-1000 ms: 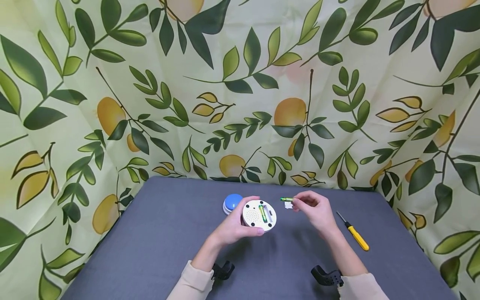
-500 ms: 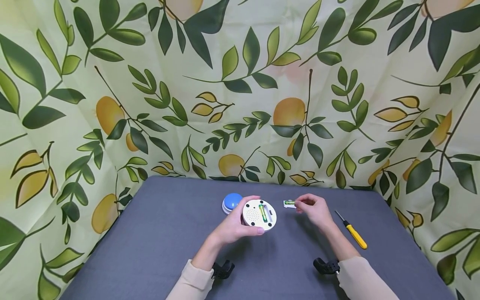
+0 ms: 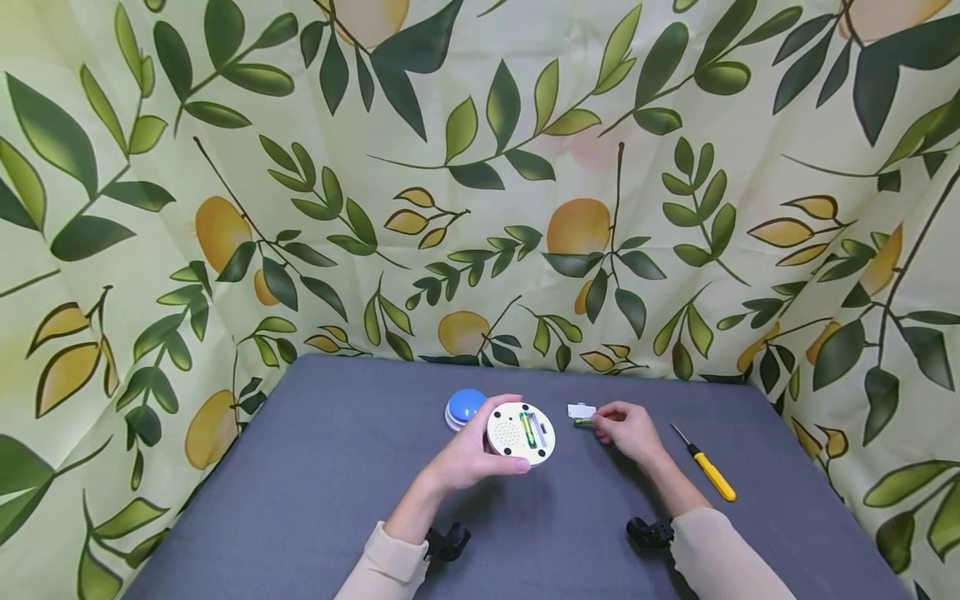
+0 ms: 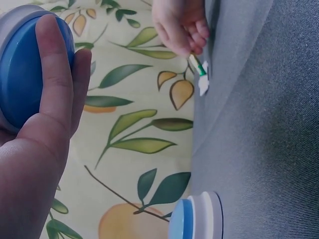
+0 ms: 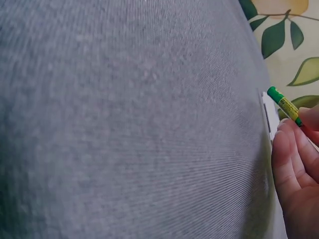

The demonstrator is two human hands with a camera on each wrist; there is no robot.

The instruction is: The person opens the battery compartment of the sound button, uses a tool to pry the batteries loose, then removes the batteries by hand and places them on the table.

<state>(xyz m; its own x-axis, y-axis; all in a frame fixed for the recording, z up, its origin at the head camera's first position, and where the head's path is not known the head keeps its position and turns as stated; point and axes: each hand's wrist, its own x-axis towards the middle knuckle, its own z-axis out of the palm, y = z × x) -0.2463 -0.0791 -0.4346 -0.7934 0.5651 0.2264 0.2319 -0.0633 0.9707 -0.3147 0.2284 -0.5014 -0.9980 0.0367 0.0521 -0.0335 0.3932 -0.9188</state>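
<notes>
My left hand (image 3: 472, 450) grips a round push-button device (image 3: 507, 430) by its sides, underside facing up toward me. Its white base has small speaker holes, dark feet and an uncovered battery slot with one green battery (image 3: 528, 429) inside. In the left wrist view the device's blue dome (image 4: 22, 69) faces away under my fingers. My right hand (image 3: 630, 429) pinches a second green-and-yellow battery (image 5: 284, 104) by one end, low near the table. Just behind that battery lies a small white battery cover (image 3: 580, 410).
A second blue-topped button (image 3: 467, 405) stands on the grey table (image 3: 300, 483), behind my left hand. To the right of my right hand lies a screwdriver (image 3: 712, 475) with a yellow handle. Leaf-patterned cloth (image 3: 480, 208) walls off the table's back and sides.
My right hand has come down and nearer to me with the battery, passing across the white cover to its near side. My left hand and the device have barely moved.
</notes>
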